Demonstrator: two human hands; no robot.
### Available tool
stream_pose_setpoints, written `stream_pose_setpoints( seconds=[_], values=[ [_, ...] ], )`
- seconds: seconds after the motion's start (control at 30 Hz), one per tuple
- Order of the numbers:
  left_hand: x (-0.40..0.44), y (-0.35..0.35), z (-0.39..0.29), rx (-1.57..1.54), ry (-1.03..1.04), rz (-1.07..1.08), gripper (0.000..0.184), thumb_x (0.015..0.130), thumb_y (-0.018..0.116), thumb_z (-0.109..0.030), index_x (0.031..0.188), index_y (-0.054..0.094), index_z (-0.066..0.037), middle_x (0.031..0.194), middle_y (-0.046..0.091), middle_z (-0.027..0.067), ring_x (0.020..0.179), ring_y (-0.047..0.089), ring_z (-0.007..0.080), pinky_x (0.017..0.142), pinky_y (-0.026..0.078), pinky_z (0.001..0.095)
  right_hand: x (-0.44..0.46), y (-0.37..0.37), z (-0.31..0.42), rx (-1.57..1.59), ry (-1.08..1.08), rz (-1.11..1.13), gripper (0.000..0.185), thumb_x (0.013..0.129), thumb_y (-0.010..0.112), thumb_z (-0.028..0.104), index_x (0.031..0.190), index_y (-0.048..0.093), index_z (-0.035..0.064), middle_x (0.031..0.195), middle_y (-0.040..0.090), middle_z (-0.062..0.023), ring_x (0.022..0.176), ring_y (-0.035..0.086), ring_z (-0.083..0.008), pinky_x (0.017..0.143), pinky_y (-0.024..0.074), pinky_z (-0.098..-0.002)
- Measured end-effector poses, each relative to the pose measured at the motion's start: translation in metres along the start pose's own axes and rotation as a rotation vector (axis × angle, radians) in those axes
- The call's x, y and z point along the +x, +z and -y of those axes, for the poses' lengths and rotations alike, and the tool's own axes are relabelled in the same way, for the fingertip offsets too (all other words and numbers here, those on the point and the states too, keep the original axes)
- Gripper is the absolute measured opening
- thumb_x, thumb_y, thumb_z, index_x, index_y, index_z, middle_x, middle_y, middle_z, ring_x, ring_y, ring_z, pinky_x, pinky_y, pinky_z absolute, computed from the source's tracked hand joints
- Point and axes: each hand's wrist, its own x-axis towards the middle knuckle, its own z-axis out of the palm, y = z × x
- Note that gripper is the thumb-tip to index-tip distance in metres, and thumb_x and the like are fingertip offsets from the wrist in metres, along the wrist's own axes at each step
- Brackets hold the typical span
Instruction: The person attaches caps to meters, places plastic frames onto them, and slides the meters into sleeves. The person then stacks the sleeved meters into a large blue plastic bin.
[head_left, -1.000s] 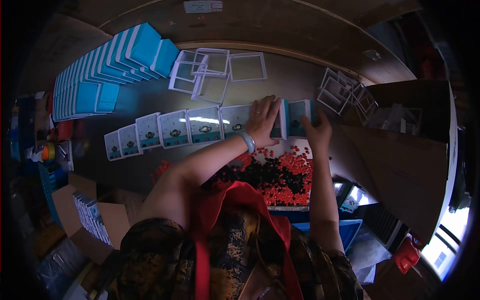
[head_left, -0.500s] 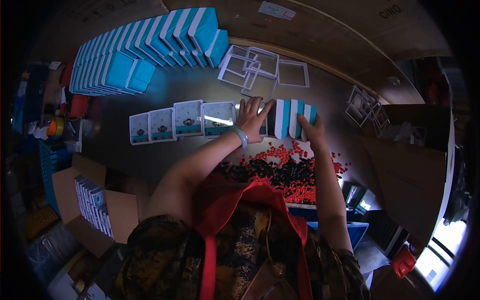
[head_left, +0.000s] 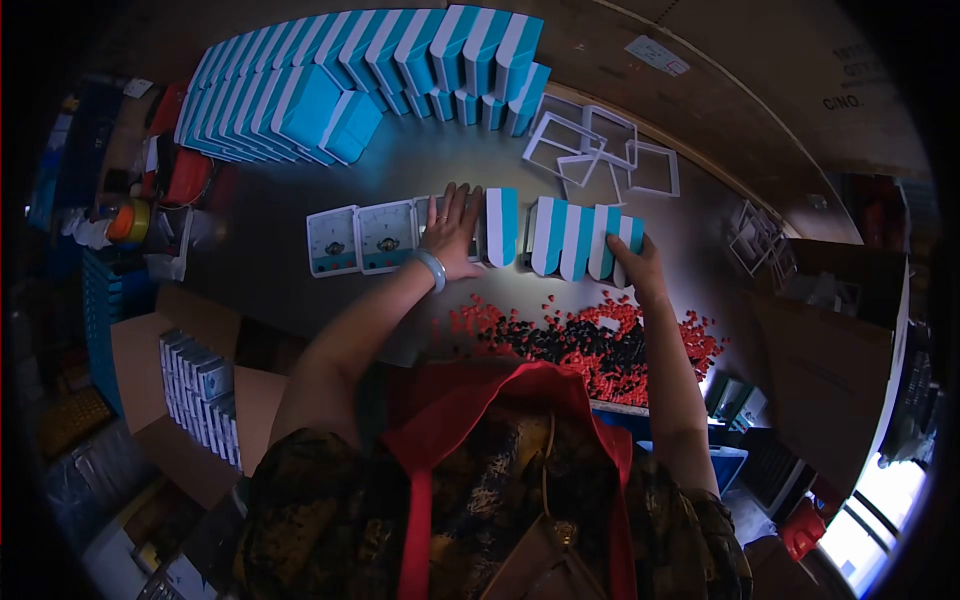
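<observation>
My left hand [head_left: 455, 238] spreads its fingers over a meter in a row of dial meters [head_left: 387, 235] lying face up. These have clear square fronts. Just right of that hand a teal-and-white meter case [head_left: 501, 228] stands on edge. Farther right is a short row of similar meter cases [head_left: 573, 240], apart from the single one. My right hand [head_left: 640, 265] grips the row's right end, thumb on top and the other fingers partly hidden on the far side. A pale bracelet [head_left: 432, 266] circles my left wrist.
Stacked teal-and-white cases [head_left: 340, 125] line the back left. White square frames [head_left: 655, 168] lie at the back. Small red and black parts [head_left: 590, 350] are heaped before me. An open carton [head_left: 140, 365] with packed units stands left; a brown box [head_left: 830, 350] stands right.
My view has shifted, moving the scene. More cases stand on edge at the right, and my left hand has moved left along the meters. Fewer meters lie face up.
</observation>
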Motion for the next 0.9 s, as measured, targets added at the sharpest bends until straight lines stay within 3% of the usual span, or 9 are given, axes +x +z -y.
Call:
stream_pose_setpoints(
  seconds=[0.1,0.2,0.27,0.37,0.5,0.63,0.73,0.8,0.9],
  values=[
    [-0.003,-0.006,0.011,-0.004,-0.022,-0.029,0.128,0.049,0.087,-0.032,0.151,0.013,-0.012,0.146,0.021,0.0230,0.138,0.021,0.0413,0.109,0.017,0.0634,-0.002,0.026,0.011,-0.015,-0.047,0.028,0.064,0.079,0.076,0.034,0.122,0.053,-0.0081,0.106,0.065,-0.0199,0.094,0.066,-0.0262,0.084,0.0524,-0.0364],
    [-0.025,-0.014,0.044,-0.422,0.105,-0.203,0.130,0.049,0.089,-0.030,0.151,0.010,-0.010,0.145,0.017,0.0266,0.136,0.022,0.0446,0.109,0.022,0.0612,-0.001,0.041,0.016,-0.056,-0.020,0.018,0.063,0.079,0.076,0.034,0.121,0.054,-0.0076,0.106,0.066,-0.0196,0.094,0.065,-0.0257,0.084,0.0523,-0.0361],
    [-0.045,-0.018,0.064,-0.507,0.079,-0.181,0.135,0.048,0.090,-0.034,0.151,0.007,-0.010,0.148,0.016,0.0246,0.139,0.018,0.0437,0.112,0.017,0.0592,-0.001,0.054,0.018,-0.025,0.010,0.040,0.063,0.078,0.077,0.036,0.120,0.056,-0.0074,0.106,0.066,-0.0197,0.094,0.065,-0.0257,0.083,0.0523,-0.0355],
    [-0.062,-0.024,0.085,-0.064,-0.064,-0.026,0.134,0.048,0.088,-0.041,0.152,0.008,-0.013,0.151,0.017,0.0180,0.143,0.014,0.0383,0.113,0.006,0.0622,0.000,0.089,0.020,-0.092,-0.012,0.033,0.064,0.077,0.077,0.037,0.119,0.056,-0.0078,0.107,0.066,-0.0201,0.092,0.066,-0.0263,0.083,0.0525,-0.0358],
    [-0.069,-0.035,0.114,0.223,-0.154,0.167,0.130,0.051,0.085,-0.048,0.151,0.012,-0.010,0.153,0.015,0.0203,0.143,0.011,0.0420,0.110,0.004,0.0668,0.003,0.110,0.030,-0.101,0.012,0.084,0.064,0.077,0.077,0.036,0.118,0.056,-0.0086,0.107,0.066,-0.0202,0.093,0.066,-0.0263,0.084,0.0524,-0.0359],
    [-0.089,-0.062,0.128,-0.429,-0.045,-0.231,0.124,0.052,0.090,-0.015,0.151,0.015,-0.011,0.149,0.019,0.0244,0.137,0.026,0.0447,0.110,0.031,0.0471,0.003,0.118,0.035,-0.067,0.021,0.107,0.063,0.077,0.077,0.035,0.118,0.056,-0.0090,0.108,0.066,-0.0203,0.094,0.066,-0.0268,0.084,0.0528,-0.0364],
    [-0.097,-0.057,0.138,-0.507,-0.008,-0.105,0.128,0.054,0.091,-0.018,0.152,0.009,-0.012,0.150,0.020,0.0258,0.139,0.023,0.0440,0.111,0.029,0.0467,0.001,0.140,0.044,-0.033,0.035,0.140,0.065,0.077,0.077,0.034,0.120,0.055,-0.0087,0.109,0.065,-0.0209,0.096,0.066,-0.0267,0.083,0.0532,-0.0364],
    [-0.101,-0.060,0.149,-0.499,-0.001,-0.104,0.134,0.053,0.091,-0.023,0.153,0.002,-0.013,0.152,0.017,0.0269,0.143,0.017,0.0424,0.112,0.023,0.0525,-0.001,0.146,0.061,-0.274,-0.017,0.059,0.065,0.075,0.077,0.031,0.122,0.053,-0.0081,0.112,0.063,-0.0237,0.096,0.065,-0.0328,0.084,0.0528,-0.0406],
    [-0.111,-0.078,0.155,-0.052,-0.262,0.089,0.140,0.049,0.091,-0.035,0.153,-0.002,-0.017,0.156,0.008,0.0242,0.145,0.008,0.0400,0.109,0.011,0.0655,-0.006,0.168,0.085,-0.749,-0.660,-0.282,0.060,0.074,0.072,0.022,0.127,0.054,0.0019,0.113,0.063,-0.0220,0.118,0.050,-0.0395,0.102,0.0384,-0.0459]
  ],
)
